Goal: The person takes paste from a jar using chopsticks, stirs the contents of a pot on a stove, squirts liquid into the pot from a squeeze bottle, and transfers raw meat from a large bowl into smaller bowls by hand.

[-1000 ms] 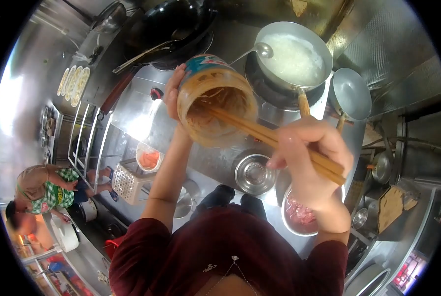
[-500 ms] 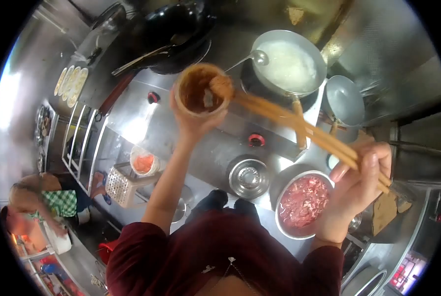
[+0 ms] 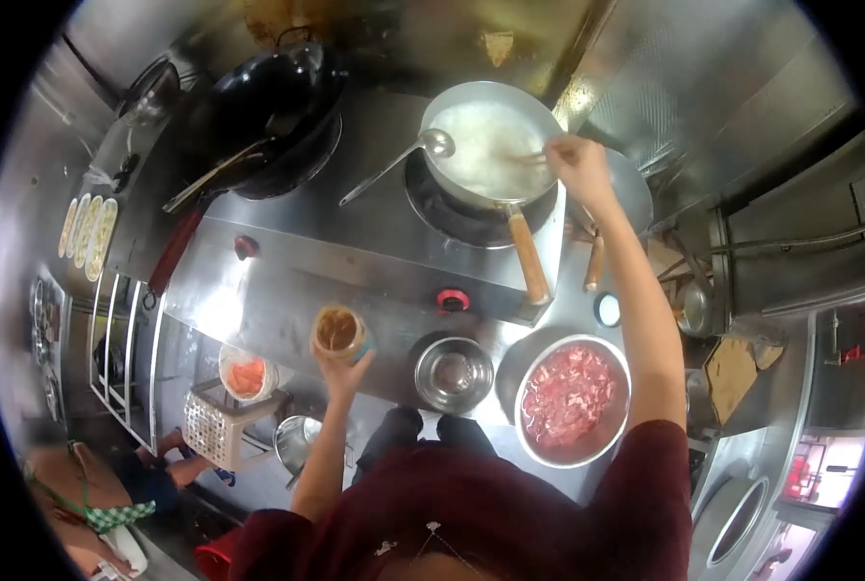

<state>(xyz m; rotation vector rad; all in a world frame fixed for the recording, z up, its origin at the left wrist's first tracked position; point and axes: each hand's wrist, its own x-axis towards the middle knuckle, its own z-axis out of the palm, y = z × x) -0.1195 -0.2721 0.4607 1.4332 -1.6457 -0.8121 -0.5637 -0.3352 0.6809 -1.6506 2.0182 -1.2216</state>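
Note:
My left hand (image 3: 343, 373) is wrapped round a jar (image 3: 340, 334) of brown paste, held with its mouth up in front of the stove edge. Over the right rim of a pan (image 3: 515, 215) of milky white liquid, my right hand (image 3: 579, 167) is closed on chopsticks (image 3: 527, 158). Their lower ends reach down to the liquid and are blurred, so any paste on them cannot be made out. A ladle (image 3: 394, 167) lies with its bowl over the pan's left side. The pan's wooden handle (image 3: 527, 254) points toward me.
A bowl of raw sliced meat (image 3: 570, 395) and a metal bowl (image 3: 454, 376) stand before me. Black woks (image 3: 277, 107) are at the left. Another pan (image 3: 631, 189) sits behind my right forearm. A stool (image 3: 214, 428) and a person (image 3: 84, 484) are at lower left.
My right hand has moved up and left from beside the meat bowl to the pan, taking the chopsticks out of the jar. My left hand has lowered the jar toward me.

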